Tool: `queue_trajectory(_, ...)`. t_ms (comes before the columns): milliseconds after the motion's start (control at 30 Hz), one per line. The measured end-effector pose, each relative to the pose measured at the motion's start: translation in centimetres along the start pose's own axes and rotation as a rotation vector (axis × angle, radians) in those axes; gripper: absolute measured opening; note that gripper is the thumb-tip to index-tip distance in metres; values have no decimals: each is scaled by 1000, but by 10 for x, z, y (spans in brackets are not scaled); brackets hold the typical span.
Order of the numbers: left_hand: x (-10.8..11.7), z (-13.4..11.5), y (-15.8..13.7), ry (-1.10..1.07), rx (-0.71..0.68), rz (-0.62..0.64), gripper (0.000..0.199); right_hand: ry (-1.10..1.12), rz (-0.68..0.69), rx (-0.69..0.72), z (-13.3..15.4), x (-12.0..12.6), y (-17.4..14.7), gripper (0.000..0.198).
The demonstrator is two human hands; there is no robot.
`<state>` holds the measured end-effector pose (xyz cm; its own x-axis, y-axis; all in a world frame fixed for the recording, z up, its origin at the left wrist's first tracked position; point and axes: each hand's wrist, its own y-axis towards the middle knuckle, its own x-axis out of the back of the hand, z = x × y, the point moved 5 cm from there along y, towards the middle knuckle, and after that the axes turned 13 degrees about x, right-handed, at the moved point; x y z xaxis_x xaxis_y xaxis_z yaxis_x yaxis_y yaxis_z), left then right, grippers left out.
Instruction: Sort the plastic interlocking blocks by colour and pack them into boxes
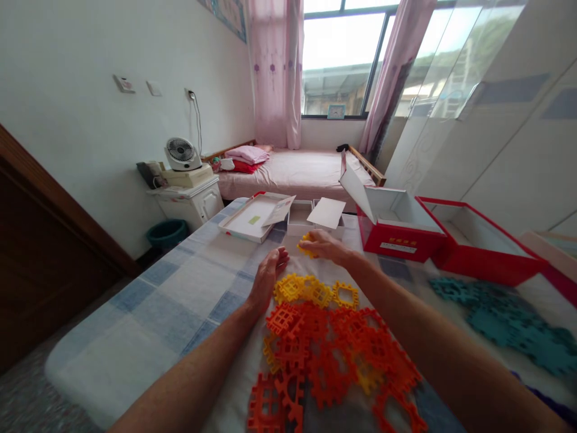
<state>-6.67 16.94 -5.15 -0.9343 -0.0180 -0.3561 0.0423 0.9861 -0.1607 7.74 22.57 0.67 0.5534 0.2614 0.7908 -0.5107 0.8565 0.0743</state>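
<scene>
My right hand [325, 245] pinches a yellow toothed plastic building piece [305, 248] above the table, just short of the white boxes. My left hand [268, 272] rests on its side left of the yellow pieces [290, 287], fingers loosely stretched and nothing in them. One square-holed yellow piece [345, 296] lies at the right of that small heap. Closer to me spreads a pile of orange-red toothed pieces [331, 367], with a few yellow ones among them. My right forearm crosses over the right side of this pile.
A shallow white tray-like box [252, 218] and a small white box [299, 218] stand at the table's far edge. Two red boxes, one with its lid up [401, 240] and one open [478, 252], are at the right. Teal pieces [509, 322] lie before them on the checked cloth [148, 304].
</scene>
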Motion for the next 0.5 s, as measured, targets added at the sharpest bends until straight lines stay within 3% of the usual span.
queue_trajectory(167, -10, -1, -5, -28, 10, 43, 46, 15, 176, 144, 26, -18, -47, 20)
queue_trajectory(267, -13, -2, -8, -63, 24, 62, 46, -28, 173, 164, 38, -33, -53, 17)
queue_trajectory(367, -16, -2, -11, -82, 39, 80, 46, -50, 143, 157, 42, -40, -49, 25)
queue_trajectory(500, -19, -3, -13, -79, 49, 123, 49, 8, 117, 142, 37, -39, -43, 50)
